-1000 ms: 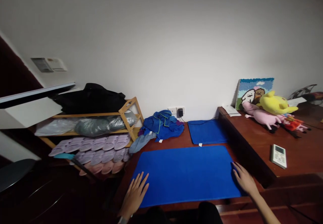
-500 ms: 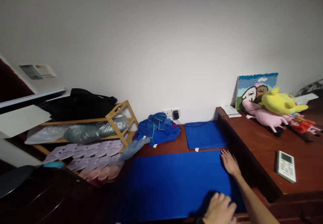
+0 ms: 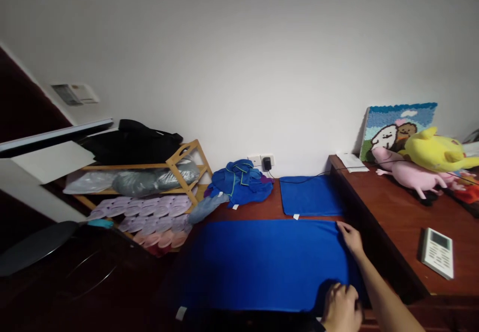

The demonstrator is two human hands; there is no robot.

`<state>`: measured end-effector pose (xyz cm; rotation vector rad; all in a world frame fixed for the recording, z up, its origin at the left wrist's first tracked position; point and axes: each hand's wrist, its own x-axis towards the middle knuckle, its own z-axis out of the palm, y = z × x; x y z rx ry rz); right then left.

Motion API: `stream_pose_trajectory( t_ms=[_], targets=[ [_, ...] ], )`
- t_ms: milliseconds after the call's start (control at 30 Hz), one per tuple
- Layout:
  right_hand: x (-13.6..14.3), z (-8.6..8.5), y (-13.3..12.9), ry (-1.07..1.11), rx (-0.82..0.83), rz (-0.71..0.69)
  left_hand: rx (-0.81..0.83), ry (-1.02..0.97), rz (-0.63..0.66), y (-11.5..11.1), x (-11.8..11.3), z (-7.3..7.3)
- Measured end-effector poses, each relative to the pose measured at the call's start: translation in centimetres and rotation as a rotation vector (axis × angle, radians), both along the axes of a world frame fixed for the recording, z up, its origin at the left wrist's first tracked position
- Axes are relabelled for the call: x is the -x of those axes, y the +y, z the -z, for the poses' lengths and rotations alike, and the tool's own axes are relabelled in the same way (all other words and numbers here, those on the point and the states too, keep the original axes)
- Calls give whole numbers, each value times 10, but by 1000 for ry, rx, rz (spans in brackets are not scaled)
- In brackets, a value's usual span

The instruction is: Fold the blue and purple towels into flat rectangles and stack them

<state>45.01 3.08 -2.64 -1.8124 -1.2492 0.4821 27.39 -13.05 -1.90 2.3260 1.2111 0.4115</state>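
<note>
Head view: pinching the far right corner of the blue cloth (image 3: 258,262) with the right hand (image 3: 352,241). Curling the left hand (image 3: 341,306) at its near right corner, cannot tell whether gripping it. Having the cloth spread almost flat on the table (image 3: 258,213), just in front of a smaller mat (image 3: 312,196). Showing clothes (image 3: 241,185) heaped left of the mat, near a plug (image 3: 267,163) in the wall (image 3: 209,73). On the desk (image 3: 377,202) to the right, showing a remote (image 3: 438,252), then toys (image 3: 432,150) and a picture (image 3: 389,115) propped against the wall. Far left, showing a rack (image 3: 174,159) with shoes (image 3: 144,206) below and a bag (image 3: 134,145) on top.
</note>
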Motion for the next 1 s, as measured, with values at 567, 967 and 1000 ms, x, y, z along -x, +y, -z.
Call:
stream_pose_trajectory(
  t_ms=[567, 967, 1000],
  targets=[
    [286, -145, 74, -38, -125, -601, 543, -916, -645, -20, 309, -88],
    [556, -108, 111, -304, -24, -1065, 57, -495, -1087, -41, 508, -66],
    [565, -99, 111, -331, -5, -1061, 14, -427, -1123, -39, 514, -59]
  ],
)
